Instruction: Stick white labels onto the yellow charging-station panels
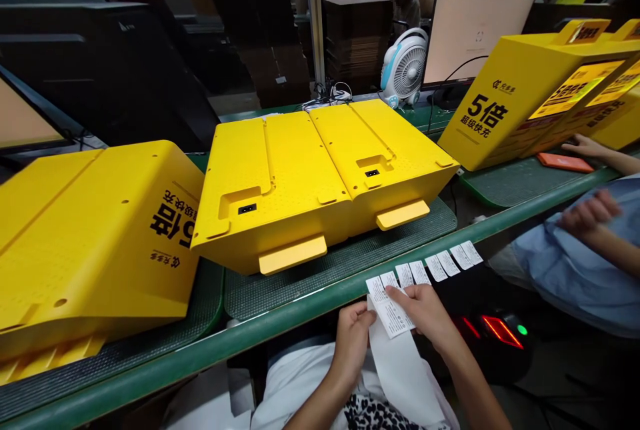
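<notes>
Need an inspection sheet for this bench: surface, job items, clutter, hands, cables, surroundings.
surface: green-railed bench with dark mat.
job's things: white label strip; white labels in a row along the rail.
clutter: orange pad; yellow housings on the mat.
hands: left hand holds the strip; right hand is on it.
cables: cable bundle behind the housings; black cable by the monitor.
surroundings: co-worker's hand, desk fan, stacked cardboard.
</notes>
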A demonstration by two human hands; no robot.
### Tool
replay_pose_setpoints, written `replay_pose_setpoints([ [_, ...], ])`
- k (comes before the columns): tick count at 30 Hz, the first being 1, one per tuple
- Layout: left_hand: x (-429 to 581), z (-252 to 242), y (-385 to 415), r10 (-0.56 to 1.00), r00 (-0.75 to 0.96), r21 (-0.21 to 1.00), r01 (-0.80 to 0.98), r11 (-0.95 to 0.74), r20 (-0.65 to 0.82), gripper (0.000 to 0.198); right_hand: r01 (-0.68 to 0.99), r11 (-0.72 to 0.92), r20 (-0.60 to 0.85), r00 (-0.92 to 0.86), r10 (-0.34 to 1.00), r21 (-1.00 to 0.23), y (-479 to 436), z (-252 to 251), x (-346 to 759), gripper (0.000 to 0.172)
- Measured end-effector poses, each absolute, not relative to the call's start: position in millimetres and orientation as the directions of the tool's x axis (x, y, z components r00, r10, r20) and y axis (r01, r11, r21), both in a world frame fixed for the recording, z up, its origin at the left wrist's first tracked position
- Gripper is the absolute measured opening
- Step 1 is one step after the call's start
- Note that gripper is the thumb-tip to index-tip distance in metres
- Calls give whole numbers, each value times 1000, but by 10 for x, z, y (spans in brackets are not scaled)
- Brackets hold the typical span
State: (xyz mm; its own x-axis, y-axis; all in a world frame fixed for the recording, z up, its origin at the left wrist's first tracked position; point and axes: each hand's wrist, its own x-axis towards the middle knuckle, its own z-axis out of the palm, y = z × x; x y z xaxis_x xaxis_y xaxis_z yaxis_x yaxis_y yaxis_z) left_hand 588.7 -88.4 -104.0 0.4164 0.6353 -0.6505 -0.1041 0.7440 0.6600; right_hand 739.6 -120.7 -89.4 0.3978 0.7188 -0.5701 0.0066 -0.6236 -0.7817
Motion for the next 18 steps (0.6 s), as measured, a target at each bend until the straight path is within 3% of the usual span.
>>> replay_pose_setpoints([
  [5,5846,-1151,-954,571,402,602,-60,796,-716,31,40,-587,-548,312,776,-809,-1388,-949,7423,60],
  [7,5823,-1167,-971,507,419,553,-13,833,-754,34,-29,-571,-559,251,790,-821,-1482,-969,7433,55],
  [10,5811,-1126,-999,421,462,515,93,852,-780,43,-167,-516,-541,185,821,-840,-1638,-966,7492,62],
  [13,5875,-966,-1044,417,548,576,152,803,-726,56,-256,-443,-499,220,838,-859,-1807,-865,7616,56],
  [18,6281,-490,-1114,544,735,816,22,577,-404,64,-248,-292,-374,425,824,-924,-2012,-508,7854,38],
])
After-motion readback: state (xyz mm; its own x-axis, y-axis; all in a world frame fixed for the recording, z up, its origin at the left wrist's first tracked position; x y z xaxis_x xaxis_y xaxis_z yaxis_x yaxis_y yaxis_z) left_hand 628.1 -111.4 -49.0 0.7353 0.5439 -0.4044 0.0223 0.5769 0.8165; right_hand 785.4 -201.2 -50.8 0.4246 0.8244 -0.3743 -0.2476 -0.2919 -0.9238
